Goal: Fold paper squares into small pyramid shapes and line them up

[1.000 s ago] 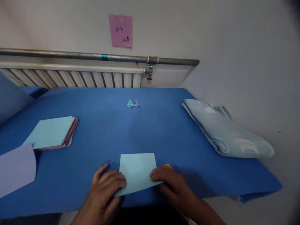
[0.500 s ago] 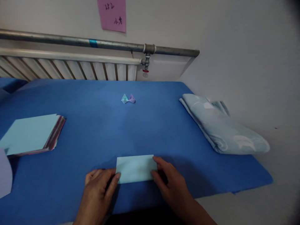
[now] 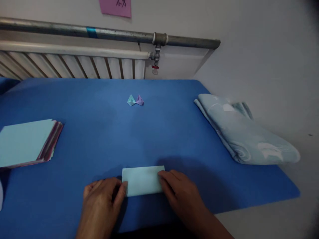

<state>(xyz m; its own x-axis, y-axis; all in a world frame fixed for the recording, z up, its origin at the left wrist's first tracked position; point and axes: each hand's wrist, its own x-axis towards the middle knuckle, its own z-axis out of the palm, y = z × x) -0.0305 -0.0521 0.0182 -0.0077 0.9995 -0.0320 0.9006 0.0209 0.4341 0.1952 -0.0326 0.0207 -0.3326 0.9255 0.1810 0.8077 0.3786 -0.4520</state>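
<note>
A pale green paper folded to a flat rectangle (image 3: 143,181) lies on the blue surface (image 3: 99,139) in front of me. At its left edge, my left hand (image 3: 104,199) pinches the paper, thumb on top and fingers beneath or beside it. My right hand (image 3: 180,196) has its thumb and forefinger close together on the paper's right end. Two small folded paper pieces, one light green (image 3: 131,100) and one purple (image 3: 140,100), sit side by side farther back, their tips touching.
A stack of coloured paper (image 3: 27,141) lies at the left, with a pale sheet's edge (image 3: 1,196) below it. The folded light blue blanket (image 3: 244,132) rests at the right. Behind are a radiator (image 3: 74,66) and metal pipe (image 3: 119,35).
My right thumb and forefinger have come together and moved inward over the paper's right end. My left hand still holds the left edge. The camera view has shifted slightly.
</note>
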